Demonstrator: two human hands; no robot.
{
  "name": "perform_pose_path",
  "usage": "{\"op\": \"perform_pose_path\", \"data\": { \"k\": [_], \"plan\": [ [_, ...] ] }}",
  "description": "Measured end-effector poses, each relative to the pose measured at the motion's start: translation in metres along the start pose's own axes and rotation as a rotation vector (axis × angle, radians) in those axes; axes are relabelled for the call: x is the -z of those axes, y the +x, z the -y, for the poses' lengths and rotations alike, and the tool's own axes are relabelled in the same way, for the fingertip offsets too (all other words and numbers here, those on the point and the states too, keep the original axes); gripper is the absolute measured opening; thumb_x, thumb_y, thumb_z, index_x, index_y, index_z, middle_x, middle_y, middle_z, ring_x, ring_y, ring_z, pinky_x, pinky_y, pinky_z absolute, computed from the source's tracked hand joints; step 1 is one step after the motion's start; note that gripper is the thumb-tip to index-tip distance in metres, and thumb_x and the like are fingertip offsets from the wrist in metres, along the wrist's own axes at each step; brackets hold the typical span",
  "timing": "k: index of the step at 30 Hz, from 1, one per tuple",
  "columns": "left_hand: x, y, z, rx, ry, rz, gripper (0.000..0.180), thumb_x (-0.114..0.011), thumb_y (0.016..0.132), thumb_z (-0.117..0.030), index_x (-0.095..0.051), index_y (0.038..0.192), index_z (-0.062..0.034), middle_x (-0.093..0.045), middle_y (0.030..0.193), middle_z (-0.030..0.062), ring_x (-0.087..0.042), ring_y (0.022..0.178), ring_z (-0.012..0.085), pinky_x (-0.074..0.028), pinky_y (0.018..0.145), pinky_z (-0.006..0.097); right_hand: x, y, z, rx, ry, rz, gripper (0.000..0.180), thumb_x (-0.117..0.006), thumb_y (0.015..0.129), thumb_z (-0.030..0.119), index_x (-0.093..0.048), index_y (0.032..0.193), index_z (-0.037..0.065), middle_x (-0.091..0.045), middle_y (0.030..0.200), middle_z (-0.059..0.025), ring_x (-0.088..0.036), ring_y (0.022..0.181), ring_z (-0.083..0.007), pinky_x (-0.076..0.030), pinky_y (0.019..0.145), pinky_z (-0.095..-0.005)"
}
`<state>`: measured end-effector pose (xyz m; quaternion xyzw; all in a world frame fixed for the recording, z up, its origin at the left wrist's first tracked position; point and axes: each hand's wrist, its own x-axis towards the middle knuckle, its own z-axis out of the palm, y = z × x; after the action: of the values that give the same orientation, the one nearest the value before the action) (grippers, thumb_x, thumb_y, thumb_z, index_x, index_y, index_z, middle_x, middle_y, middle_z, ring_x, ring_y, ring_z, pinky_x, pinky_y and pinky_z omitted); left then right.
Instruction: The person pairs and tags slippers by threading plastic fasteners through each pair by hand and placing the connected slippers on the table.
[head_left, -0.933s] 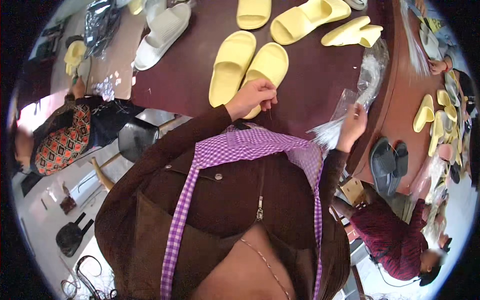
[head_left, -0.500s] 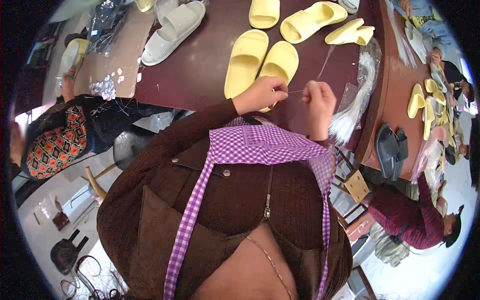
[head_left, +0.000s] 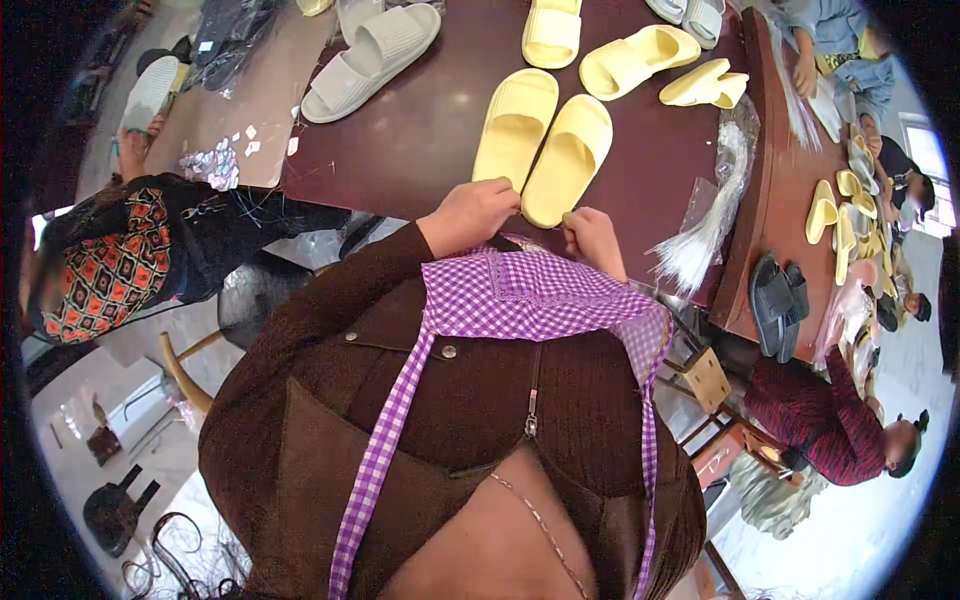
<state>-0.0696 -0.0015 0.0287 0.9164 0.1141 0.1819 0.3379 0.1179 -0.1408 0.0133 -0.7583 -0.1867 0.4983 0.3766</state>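
A pair of yellow slide slippers lies in front of me, the left slipper (head_left: 512,125) close beside the right slipper (head_left: 568,160). My left hand (head_left: 472,217) is closed at the near end of the left slipper, fingertips by its sole edge. Just right of the other slipper's near end, my right hand (head_left: 594,242) pinches with thumb and forefinger. What either hand holds is too small or hidden to make out. On the right of the table, a bundle of thin white strands (head_left: 690,250) sticks out of a clear plastic bag.
More yellow slippers (head_left: 640,62) and a grey pair (head_left: 372,65) rest on the dark red table (head_left: 420,130). Small white tags (head_left: 215,163) lie at the left, beside a seated co-worker (head_left: 110,265). Black slippers (head_left: 775,305) stand on the right-hand table, where other people work.
Both hands have come down and nearer the slippers' near ends. The thin strand stretched between them before no longer shows. The view has shifted slightly.
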Motion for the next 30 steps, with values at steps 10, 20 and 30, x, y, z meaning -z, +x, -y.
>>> {"op": "perform_pose_path", "data": {
  "k": [10,20,30],
  "plan": [
    [-0.038,0.020,0.035,0.002,0.024,-0.022,0.005,-0.054,0.076,-0.007,-0.052,0.077,-0.0029,-0.051,0.076,0.0111,-0.055,0.070,0.0299,-0.047,0.060,0.039,-0.005,0.081,-0.025,0.081,-0.173,-0.140,0.017,-0.056,0.079,0.013,-0.056,0.070,-0.002,-0.055,0.059,-0.0056,-0.050,0.044,-0.0129,-0.037,0.039,-0.0272],
    [-0.062,0.067,0.059,0.037,0.177,0.012,0.007,-0.050,0.074,-0.008,-0.051,0.079,-0.0027,-0.052,0.078,0.0125,-0.057,0.074,0.0300,-0.047,0.064,0.040,-0.011,0.083,0.007,0.254,-0.041,-0.278,0.014,-0.053,0.083,0.009,-0.059,0.085,-0.005,-0.060,0.068,-0.0072,-0.057,0.053,-0.0122,-0.045,0.045,-0.0245],
    [-0.068,0.076,0.069,0.106,0.129,-0.018,0.006,-0.049,0.075,-0.006,-0.050,0.079,-0.0012,-0.053,0.076,0.0148,-0.057,0.073,0.0322,-0.047,0.063,0.041,0.047,0.100,0.023,0.348,-0.045,-0.436,0.023,-0.054,0.083,0.013,-0.061,0.095,-0.005,-0.062,0.073,-0.0117,-0.060,0.060,-0.0157,-0.046,0.054,-0.0274]
  ]
}}
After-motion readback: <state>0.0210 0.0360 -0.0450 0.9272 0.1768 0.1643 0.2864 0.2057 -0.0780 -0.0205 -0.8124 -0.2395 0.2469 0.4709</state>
